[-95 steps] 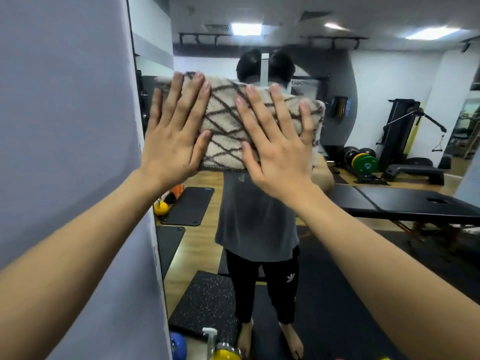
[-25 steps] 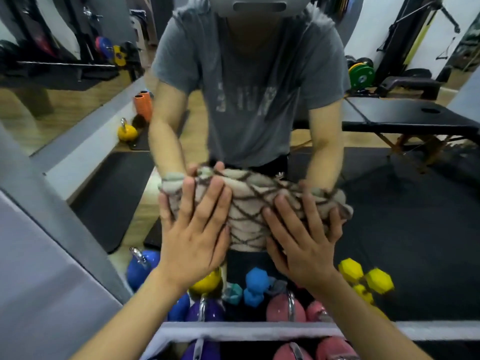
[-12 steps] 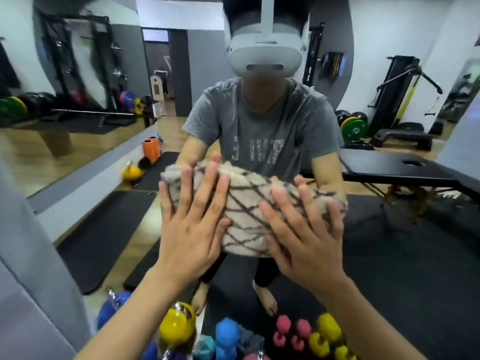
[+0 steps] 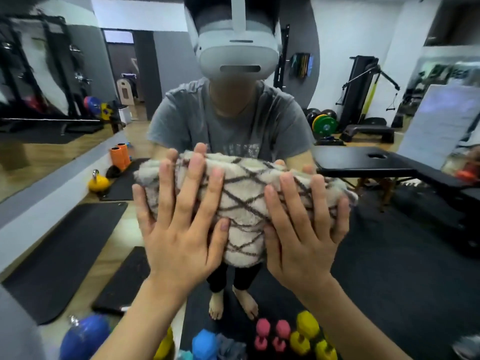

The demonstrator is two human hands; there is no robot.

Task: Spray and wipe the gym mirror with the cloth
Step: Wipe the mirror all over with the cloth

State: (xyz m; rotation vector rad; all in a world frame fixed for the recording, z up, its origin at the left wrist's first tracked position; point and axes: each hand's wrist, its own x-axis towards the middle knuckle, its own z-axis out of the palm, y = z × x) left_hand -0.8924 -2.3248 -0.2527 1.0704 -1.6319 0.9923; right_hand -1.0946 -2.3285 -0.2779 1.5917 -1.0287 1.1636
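Cream cloth (image 4: pixel 244 201) lies pressed under left hand (image 4: pixel 179 229) and right hand (image 4: pixel 304 229).

A single head-worn wide-angle view looks straight ahead and slightly down at the mirror (image 4: pixel 389 242), very near the glass. The left hand (image 4: pixel 179 229) and right hand (image 4: pixel 301 235) fill the centre. The reflection shows the room behind, down to the dumbbells (image 4: pixel 304 336) at the bottom edge.

A folded cream cloth (image 4: pixel 244 201) with dark crisscross lines lies flat against the gym mirror (image 4: pixel 389 255).
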